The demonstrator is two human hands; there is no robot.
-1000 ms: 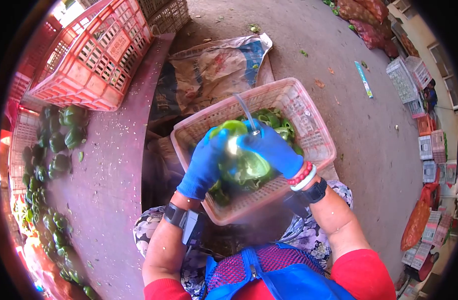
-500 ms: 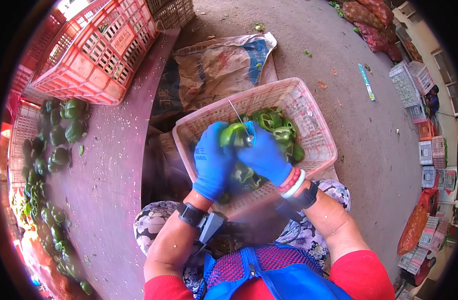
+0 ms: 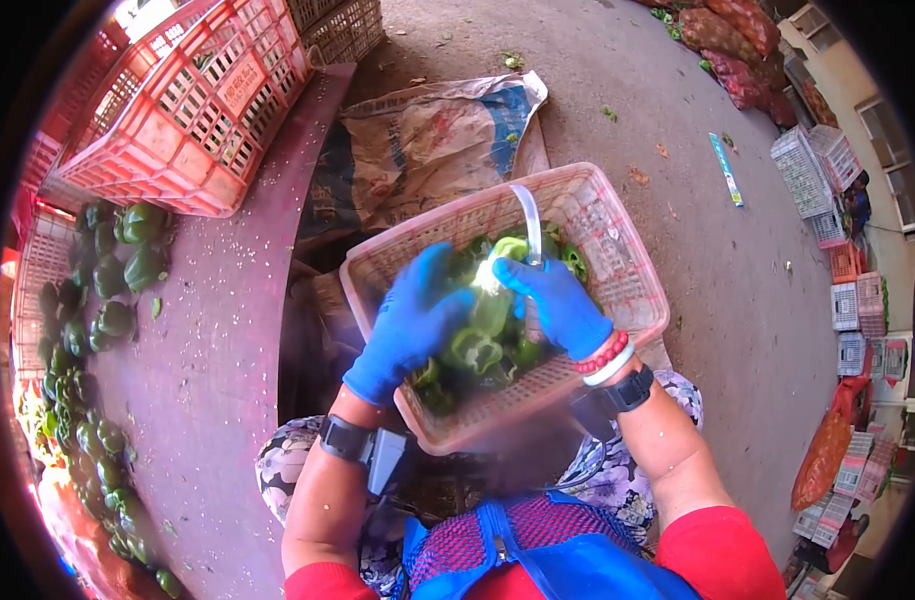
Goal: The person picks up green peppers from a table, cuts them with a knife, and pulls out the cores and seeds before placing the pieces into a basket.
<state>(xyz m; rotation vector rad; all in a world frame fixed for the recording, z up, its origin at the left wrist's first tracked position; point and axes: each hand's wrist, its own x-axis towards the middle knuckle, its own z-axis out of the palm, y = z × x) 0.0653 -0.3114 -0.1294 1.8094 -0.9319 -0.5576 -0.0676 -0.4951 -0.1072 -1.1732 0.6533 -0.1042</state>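
While the right hand (image 3: 565, 305) grips the knife (image 3: 530, 222) and pepper (image 3: 501, 260), the left hand (image 3: 409, 318) has let go.

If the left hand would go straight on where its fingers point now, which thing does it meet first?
Most likely the left hand would meet the green pepper at the right hand, though depth is unclear and it might pass above it.
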